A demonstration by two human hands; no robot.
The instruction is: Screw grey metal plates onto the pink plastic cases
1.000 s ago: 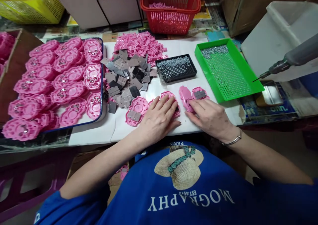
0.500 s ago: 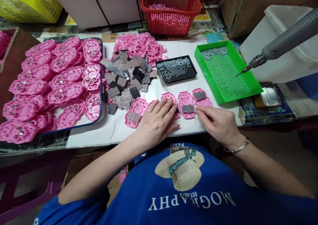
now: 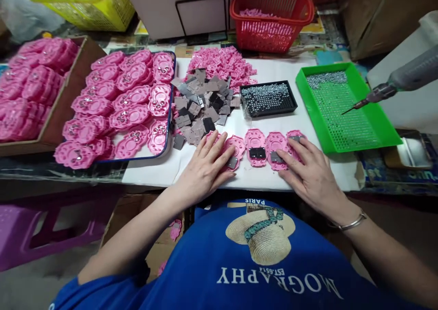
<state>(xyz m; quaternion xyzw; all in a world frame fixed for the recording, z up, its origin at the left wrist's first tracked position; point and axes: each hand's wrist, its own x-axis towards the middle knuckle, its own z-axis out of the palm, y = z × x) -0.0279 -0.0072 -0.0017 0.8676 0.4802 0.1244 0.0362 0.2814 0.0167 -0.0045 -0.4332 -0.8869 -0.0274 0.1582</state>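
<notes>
Several pink plastic plates lie in a row on white paper before me, each visible one bearing a small flat rectangular piece. My left hand (image 3: 205,166) rests flat over the leftmost plates, fingers spread, partly covering a pink plate (image 3: 236,146). In the middle, an uncovered pink plate (image 3: 255,139) carries a black rectangular piece (image 3: 257,153). My right hand (image 3: 310,173) lies with fingers stretched over the right end of the row, touching a pink plate (image 3: 276,140) with a grey piece (image 3: 275,157). The rightmost plate is mostly hidden under its fingers.
Behind the row lie grey and black pieces (image 3: 200,107) and small pink parts (image 3: 222,66). A black screw tray (image 3: 268,109) and green screw tray (image 3: 316,123) stand right, under an electric screwdriver (image 3: 383,91). Left are a blue-rimmed tray (image 3: 170,123) and cardboard box (image 3: 68,91).
My right hand has opened from a pinch and laid its fingers over the rightmost plates. My left hand has shifted toward the row's left end, uncovering middle plates. The view has turned left.
</notes>
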